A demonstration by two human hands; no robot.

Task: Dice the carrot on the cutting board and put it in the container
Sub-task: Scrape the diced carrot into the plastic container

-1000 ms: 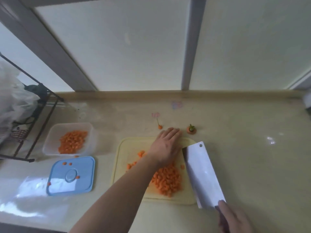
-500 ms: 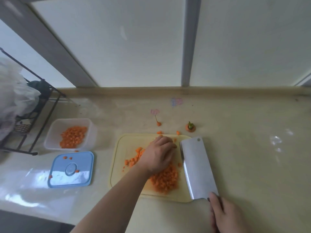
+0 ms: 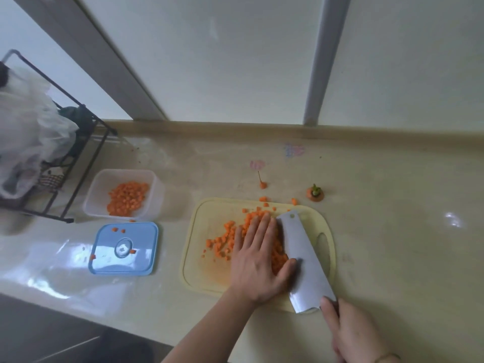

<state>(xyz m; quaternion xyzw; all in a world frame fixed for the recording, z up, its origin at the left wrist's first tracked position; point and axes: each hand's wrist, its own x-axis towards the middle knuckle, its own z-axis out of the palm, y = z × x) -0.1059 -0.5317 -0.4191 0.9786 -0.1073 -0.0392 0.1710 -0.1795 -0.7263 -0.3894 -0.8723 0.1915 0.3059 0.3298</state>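
The pale glossy surface fills the lower half of the frame, under a light wall crossed by grey bars. At the far left stands a black wire rack holding white plastic bags. Low and right of centre lies the yellow cutting board, touching the surface all round. Across its right part slants the cleaver, its broad blade tilted. The right hand, at the bottom right, grips the cleaver's handle with its fingers curled round it. The left hand lies flat on the board with its fingers straight and together, pressing the pile of diced carrot against the blade. To the left of the board sits the clear container, partly filled with more carrot dice. Just below it lies the blue lid with a few stray dice on top. Above the board's upper right corner rests the carrot top, apart from the board.
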